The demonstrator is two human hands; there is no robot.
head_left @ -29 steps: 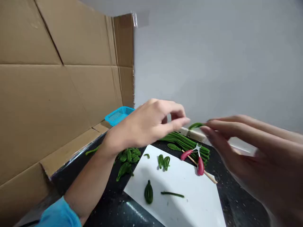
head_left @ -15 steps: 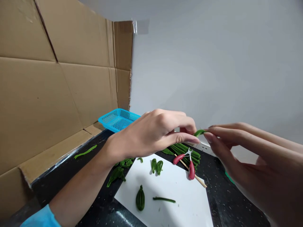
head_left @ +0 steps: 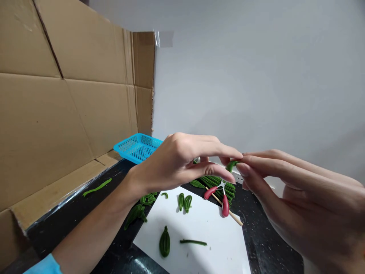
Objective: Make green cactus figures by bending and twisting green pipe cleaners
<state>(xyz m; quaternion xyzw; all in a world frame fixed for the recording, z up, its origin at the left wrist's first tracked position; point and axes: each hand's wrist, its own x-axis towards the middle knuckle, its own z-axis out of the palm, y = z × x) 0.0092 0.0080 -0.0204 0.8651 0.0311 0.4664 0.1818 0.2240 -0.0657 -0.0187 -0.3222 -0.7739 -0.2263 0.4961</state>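
Observation:
Both my hands meet above the work surface around a short, bent piece of green pipe cleaner point(head_left: 231, 165). My right hand point(head_left: 296, 182) pinches its right end between thumb and forefinger. The other end lies between the thumb and curled fingers of my left hand point(head_left: 194, 160), whose forefinger stretches over to the right fingertips; its exact grip is partly hidden. Below, a white board point(head_left: 222, 243) carries a looped green pipe-cleaner leaf point(head_left: 164, 242), a straight green piece point(head_left: 193, 242) and two small looped pieces point(head_left: 184, 203). Red-handled pliers point(head_left: 225, 205) lie open at the board's far edge.
A wooden stick point(head_left: 235, 218) lies under the pliers, beside a bundle of green stems point(head_left: 218, 182). Looped green pieces point(head_left: 136, 215) lie left of the board. A blue basket point(head_left: 137, 148) stands behind my left arm, near a cardboard wall point(head_left: 99, 110). A light green strip point(head_left: 97, 187) lies far left.
My left forefinger has straightened and reached to the right fingertips, parting from the thumb. The pipe-cleaner piece now points more downward. The view has shifted slightly right.

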